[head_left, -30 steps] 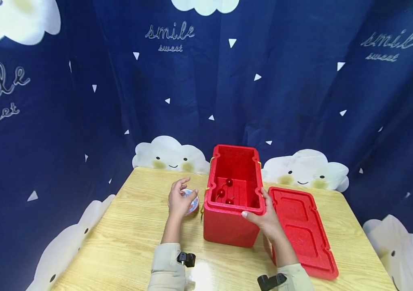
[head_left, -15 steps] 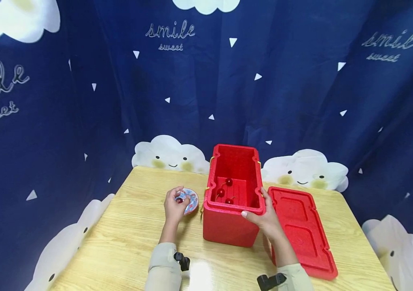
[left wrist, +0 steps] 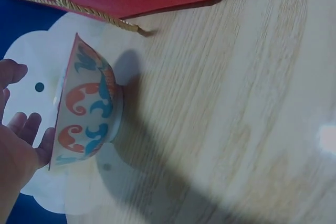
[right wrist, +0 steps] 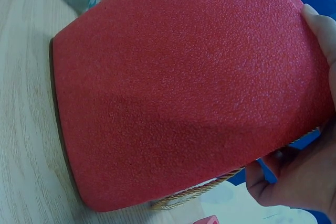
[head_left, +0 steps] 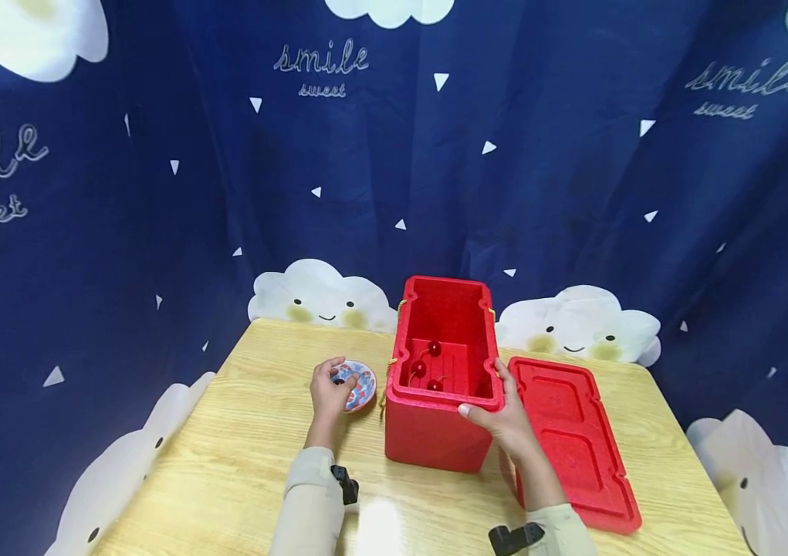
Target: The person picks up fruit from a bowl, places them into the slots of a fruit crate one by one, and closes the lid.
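My left hand [head_left: 327, 398] reaches over a small patterned bowl [head_left: 366, 384], thumb and fingers apart. A bit of a dark red cherry [head_left: 339, 381] shows in the gap between them, mostly hidden by the hand. In the left wrist view, fingers [left wrist: 44, 148] touch the bowl's rim, and the bowl's inside is out of sight. My right hand [head_left: 513, 426] grips the near right corner of an open red foam box [head_left: 438, 432], thumb on the front rim, fingers along the right side. Inside the box lie three cherries with stems, one of them this cherry [head_left: 434, 348].
A red lid [head_left: 577, 440] lies on the wooden table [head_left: 227, 463], right of the box. Gold cord [left wrist: 100, 14] hangs at the box's side near the bowl. Behind the table hangs a blue curtain [head_left: 366, 193] with clouds.
My left hand has moved left and down onto the bowl's left side. The cherry, plainly visible between its fingers half a second ago, is now mostly covered. My right hand stays on the box.
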`<state>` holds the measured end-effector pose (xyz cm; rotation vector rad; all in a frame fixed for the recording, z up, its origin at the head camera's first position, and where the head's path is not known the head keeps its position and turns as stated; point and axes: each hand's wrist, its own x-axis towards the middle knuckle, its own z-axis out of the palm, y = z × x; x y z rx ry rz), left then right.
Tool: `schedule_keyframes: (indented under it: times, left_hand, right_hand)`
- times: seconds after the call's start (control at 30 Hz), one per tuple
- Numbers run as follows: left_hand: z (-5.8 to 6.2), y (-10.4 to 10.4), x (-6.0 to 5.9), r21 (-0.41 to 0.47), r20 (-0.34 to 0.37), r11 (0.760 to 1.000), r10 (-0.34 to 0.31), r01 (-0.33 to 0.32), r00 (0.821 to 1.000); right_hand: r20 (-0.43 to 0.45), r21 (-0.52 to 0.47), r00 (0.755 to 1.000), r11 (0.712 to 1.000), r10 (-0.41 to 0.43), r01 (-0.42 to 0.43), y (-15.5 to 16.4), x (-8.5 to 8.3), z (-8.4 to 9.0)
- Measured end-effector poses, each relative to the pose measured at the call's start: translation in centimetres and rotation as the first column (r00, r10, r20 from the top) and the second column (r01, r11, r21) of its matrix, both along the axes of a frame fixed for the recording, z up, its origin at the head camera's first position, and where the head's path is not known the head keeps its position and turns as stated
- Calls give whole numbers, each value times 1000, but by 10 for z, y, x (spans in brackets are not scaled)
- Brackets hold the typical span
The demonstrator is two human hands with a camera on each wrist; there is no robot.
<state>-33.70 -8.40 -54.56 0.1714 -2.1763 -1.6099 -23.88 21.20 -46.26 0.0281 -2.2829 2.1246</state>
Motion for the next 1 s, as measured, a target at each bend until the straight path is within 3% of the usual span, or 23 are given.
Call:
schedule_keyframes:
  times: [0.57,0.87,1.0]
  left_hand:
    - [-5,5,-7,-3,46,1000,-8,8,999]
    - [-5,5,-13,6,112,1000,-19,19,993]
    - [-5,4,-14,-6,178,999,-43,45,983]
  right_hand:
    - [-31,-29,1000,1000,-1,0,1,-1,-2]
    - [-16,-30,1000,1000,1,-2,0,0,0]
    - [-22,-31,1000,1000,3,-4,-1,0,0]
